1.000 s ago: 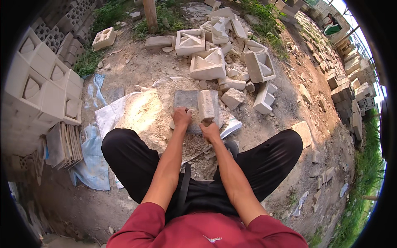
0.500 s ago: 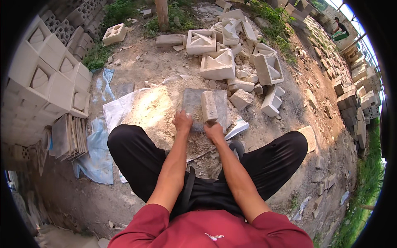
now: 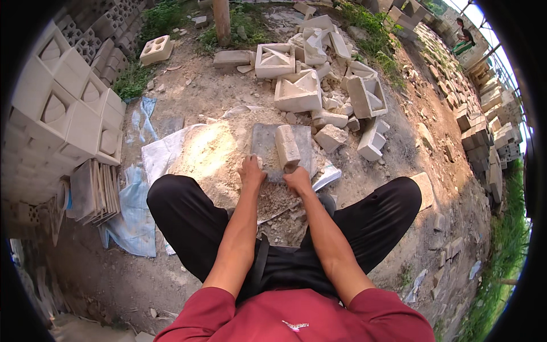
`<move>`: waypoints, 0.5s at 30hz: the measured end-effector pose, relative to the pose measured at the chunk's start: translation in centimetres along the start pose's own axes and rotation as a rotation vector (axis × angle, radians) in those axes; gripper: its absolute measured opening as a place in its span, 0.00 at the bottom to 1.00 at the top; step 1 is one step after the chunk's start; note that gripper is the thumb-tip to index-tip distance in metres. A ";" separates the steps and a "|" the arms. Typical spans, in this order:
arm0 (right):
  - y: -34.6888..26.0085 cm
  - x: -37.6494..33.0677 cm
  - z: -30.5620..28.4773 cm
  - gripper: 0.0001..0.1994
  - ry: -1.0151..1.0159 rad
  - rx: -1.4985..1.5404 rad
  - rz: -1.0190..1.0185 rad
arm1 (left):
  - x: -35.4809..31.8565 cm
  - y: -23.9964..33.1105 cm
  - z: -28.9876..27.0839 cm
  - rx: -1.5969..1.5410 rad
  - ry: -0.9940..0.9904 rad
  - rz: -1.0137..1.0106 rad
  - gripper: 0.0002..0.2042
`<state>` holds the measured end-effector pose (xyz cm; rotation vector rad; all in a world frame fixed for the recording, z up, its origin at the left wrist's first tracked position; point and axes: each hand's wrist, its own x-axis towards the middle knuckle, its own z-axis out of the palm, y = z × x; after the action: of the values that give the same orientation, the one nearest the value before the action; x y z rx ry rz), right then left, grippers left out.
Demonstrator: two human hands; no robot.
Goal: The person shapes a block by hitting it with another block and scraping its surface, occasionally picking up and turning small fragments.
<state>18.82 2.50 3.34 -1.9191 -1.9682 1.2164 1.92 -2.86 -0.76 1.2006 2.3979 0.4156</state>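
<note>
A flat grey slab [image 3: 265, 142] lies on the ground in front of me, between my knees. On it stands a pale stone block [image 3: 286, 147], set lengthwise. My left hand [image 3: 251, 172] grips the slab's near left edge. My right hand [image 3: 298, 180] is closed at the near end of the block, on the slab's near right edge. Whether it holds the block or the slab I cannot tell. A mound of sandy mortar [image 3: 219, 154] on a white sheet lies just left of the slab.
Broken and whole hollow concrete blocks [image 3: 297, 91] are heaped beyond the slab. Stacked patterned blocks [image 3: 62, 108] form a wall at left, with thin tiles [image 3: 94, 191] leaning below. Blue plastic sheet [image 3: 134, 222] lies by my left knee. More block stacks [image 3: 484, 131] line the right side.
Both hands stay on the slab and block. The view has tilted down slightly, so the slab and the rubble sit a little lower and further right in the picture.
</note>
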 end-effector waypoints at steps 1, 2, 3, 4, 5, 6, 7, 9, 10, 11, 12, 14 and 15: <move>-0.2 0.6 -0.6 0.26 -0.016 0.025 -0.004 | -0.4 0.2 -0.1 0.010 0.008 0.003 0.37; -0.5 1.1 -1.0 0.26 -0.033 0.049 -0.008 | -0.7 0.5 -0.1 0.020 0.016 0.005 0.39; -0.7 1.0 -0.8 0.26 0.014 0.169 -0.033 | -1.1 0.5 0.0 0.035 0.026 0.003 0.39; -0.9 0.9 -0.6 0.26 0.062 0.289 -0.057 | -1.0 0.5 0.0 0.050 0.037 0.000 0.39; -0.9 0.6 -0.3 0.26 0.111 0.409 -0.080 | -1.3 0.4 -0.1 0.065 0.048 -0.002 0.39; -0.9 0.7 -0.5 0.24 0.124 0.402 -0.053 | -1.2 0.8 -0.3 0.066 0.028 -0.011 0.38; -0.3 0.9 -0.2 0.24 0.137 0.313 -0.100 | -1.2 1.1 -0.5 0.069 0.007 -0.020 0.37; 0.7 0.5 0.3 0.24 0.170 0.138 -0.195 | -1.0 1.8 -0.8 0.078 -0.018 -0.034 0.35; 1.2 0.6 0.2 0.24 0.068 -0.098 -0.036 | -0.9 2.0 -1.0 0.085 -0.023 -0.041 0.34; 1.5 1.1 -0.2 0.24 0.019 -0.098 -0.011 | -0.8 2.4 -1.1 0.093 -0.029 -0.046 0.33; 0.8 1.2 -0.5 0.24 -0.040 -0.093 0.009 | -0.8 2.3 -1.3 0.100 -0.030 -0.057 0.33; -0.5 1.7 -1.5 0.25 -0.108 -0.064 -0.004 | -0.7 2.2 -1.4 0.113 -0.035 -0.079 0.32; -0.9 1.5 -1.6 0.25 -0.061 -0.017 -0.026 | -0.9 2.1 -1.2 0.118 -0.021 -0.071 0.31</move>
<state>18.80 4.60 4.30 -1.8797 -2.0327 1.2699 3.21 -2.43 1.40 1.1589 2.4680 0.2417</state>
